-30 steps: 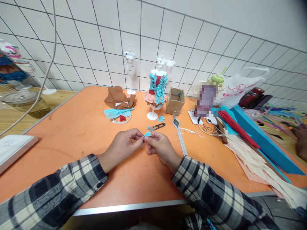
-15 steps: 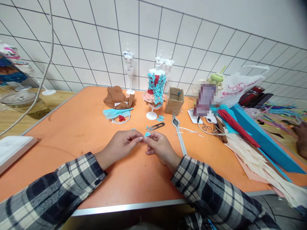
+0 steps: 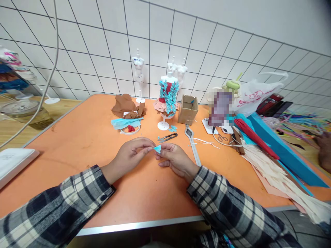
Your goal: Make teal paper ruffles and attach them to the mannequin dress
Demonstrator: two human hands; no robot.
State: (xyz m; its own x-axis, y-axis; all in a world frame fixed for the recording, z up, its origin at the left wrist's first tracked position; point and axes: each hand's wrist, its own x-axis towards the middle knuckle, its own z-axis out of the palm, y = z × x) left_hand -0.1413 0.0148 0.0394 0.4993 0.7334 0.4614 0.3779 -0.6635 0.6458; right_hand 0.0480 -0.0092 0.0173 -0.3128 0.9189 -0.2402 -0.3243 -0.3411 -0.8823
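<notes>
Between my fingertips is a small light-blue piece of crepe paper (image 3: 157, 148), gathered to a point at one side. My left hand (image 3: 130, 154) pinches its left tip, and my right hand (image 3: 176, 159) pinches it from the right, both just above the orange table (image 3: 124, 199). Black thread snips (image 3: 170, 136) lie beyond my fingers, with blue bows (image 3: 172, 128) behind them. Further back stands a mini dress form (image 3: 169, 93) wearing a red bodice covered in blue bows and a pink ruffled skirt.
Brown crepe paper (image 3: 123, 105) and a blue strip (image 3: 124, 123) lie at the back left. An open cardboard box (image 3: 188, 110) stands right of the dress form. A grey strap-like tool (image 3: 192, 144), scissors (image 3: 222, 137) and paper rolls (image 3: 258, 137) occupy the right.
My hands have shifted slightly apart, and the blue paper is turned so more of its fanned-out face shows. The things on the table have stayed put.
</notes>
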